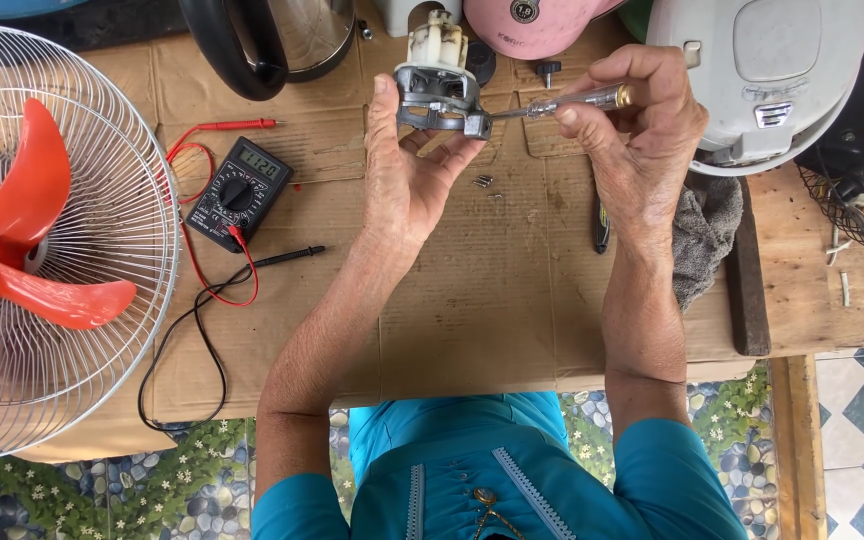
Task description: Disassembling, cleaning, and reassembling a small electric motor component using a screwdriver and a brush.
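Standing at the far left of the desk (472, 300) was a red-bladed fan (22, 250), with a black multimeter (239, 193) and its leads beside it. Right of that, the left hand (407, 170) gripped a small grey motor (439, 85), fingers clenched around its housing, lifted above the cardboard. The right hand (642, 130) pinched a screwdriver (562, 103) whose long axis ran level, tip pointing left and touching the motor's lower right edge. Loose screws (484, 182) lay just below, a grey rag (702, 235) further right.
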